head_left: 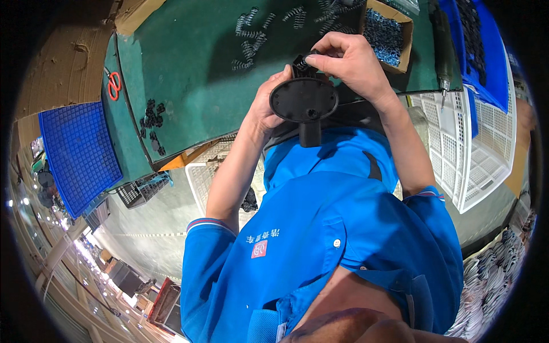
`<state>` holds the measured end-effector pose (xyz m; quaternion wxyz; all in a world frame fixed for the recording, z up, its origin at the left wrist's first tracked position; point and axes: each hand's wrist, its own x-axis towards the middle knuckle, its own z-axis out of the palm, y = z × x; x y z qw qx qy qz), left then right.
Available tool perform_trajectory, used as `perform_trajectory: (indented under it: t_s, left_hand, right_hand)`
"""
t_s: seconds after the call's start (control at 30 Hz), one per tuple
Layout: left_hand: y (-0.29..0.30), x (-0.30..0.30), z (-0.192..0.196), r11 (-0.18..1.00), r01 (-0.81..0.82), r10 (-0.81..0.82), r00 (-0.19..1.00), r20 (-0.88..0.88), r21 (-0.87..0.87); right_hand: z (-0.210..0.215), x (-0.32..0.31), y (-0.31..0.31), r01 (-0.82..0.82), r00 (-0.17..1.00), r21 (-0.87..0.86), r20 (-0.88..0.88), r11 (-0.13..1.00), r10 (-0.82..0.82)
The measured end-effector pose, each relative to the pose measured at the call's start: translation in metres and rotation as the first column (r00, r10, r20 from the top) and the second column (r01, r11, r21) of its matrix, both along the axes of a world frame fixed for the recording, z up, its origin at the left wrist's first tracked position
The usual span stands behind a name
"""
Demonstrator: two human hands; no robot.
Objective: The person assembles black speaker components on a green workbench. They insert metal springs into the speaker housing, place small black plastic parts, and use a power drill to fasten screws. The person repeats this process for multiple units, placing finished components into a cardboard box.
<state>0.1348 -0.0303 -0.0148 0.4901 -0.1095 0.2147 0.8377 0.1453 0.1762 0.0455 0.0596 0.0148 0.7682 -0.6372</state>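
At the far left a blue grid tray (80, 151) overhangs the edge of the green tabletop (189, 74), with red-handled scissors (114, 84) lying just above it, off to the side of the work. Further right a small cluster of black clips (152, 123) sits on the green mat, and a scatter of dark coil springs (251, 37) lies higher up, near the hands.

The left hand (264, 106) is curled around the left rim of a black oval plastic part (304, 101), fingers closed on its edge and thumb side facing the camera. It seems to serve as the support, holding the piece up off the tabletop close to the chest so its flat face and short round stem (310, 134) tilt toward the person's view.

The right hand (351, 63) comes over the top of the same part, its fingertips pinched together on a small black ribbed piece (302, 63) at the part's upper edge. The grip is tight and nearly closed, a hold that suits pressing or seating something small, though what exactly lies under the fingertips is hidden.

Just beyond the right hand stands a cardboard box (409, 20) of bluish metal rings, near enough for easy picking. A power screwdriver (441, 51) lies along the tabletop's right edge, beside a blue bin (486, 57) of dark parts. Below that sits a white lattice crate (483, 148).
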Motion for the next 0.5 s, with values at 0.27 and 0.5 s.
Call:
perform_trajectory:
  t_s: [0.27,0.5]
  left_hand:
    - [0.000,0.003,-0.004,0.971,-0.049,0.033,0.997,0.071,0.232]
    - [-0.003,0.001,-0.008,0.980,-0.058,0.054,0.998,0.023,0.191]
  right_hand:
    - [0.005,-0.002,-0.009,0.030,0.998,0.196,-0.055,0.980,-0.020]
    - [-0.003,-0.003,-0.007,0.029,0.999,0.181,-0.034,0.983,-0.023]
